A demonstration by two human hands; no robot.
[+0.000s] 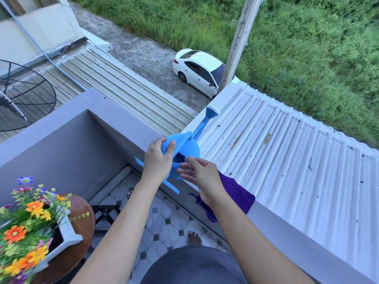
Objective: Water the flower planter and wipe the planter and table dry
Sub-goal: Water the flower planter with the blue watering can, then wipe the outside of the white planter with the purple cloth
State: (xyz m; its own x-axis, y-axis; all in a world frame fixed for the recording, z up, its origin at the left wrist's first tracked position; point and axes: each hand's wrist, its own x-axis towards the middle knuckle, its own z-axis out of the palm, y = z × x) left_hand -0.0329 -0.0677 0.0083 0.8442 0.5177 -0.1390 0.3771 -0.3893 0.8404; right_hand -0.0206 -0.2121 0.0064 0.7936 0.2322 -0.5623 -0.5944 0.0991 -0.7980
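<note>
- At the grey balcony ledge (114,111), left hand (158,162) grips the blue plastic watering can (190,150); right hand (203,177) beside it, fingers (185,171) slack, empty.
- A slip could tip it onto the corrugated white roof (287,160).
- White flower planter (69,232) sits apart on the round wooden desk (82,210).

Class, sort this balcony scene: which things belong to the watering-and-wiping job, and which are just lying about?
Job: blue watering can, gripped by the left hand; purple cloth on the ledge; white flower planter; round wooden table.
Just there: white car; satellite dish; utility pole; corrugated roof.
</note>
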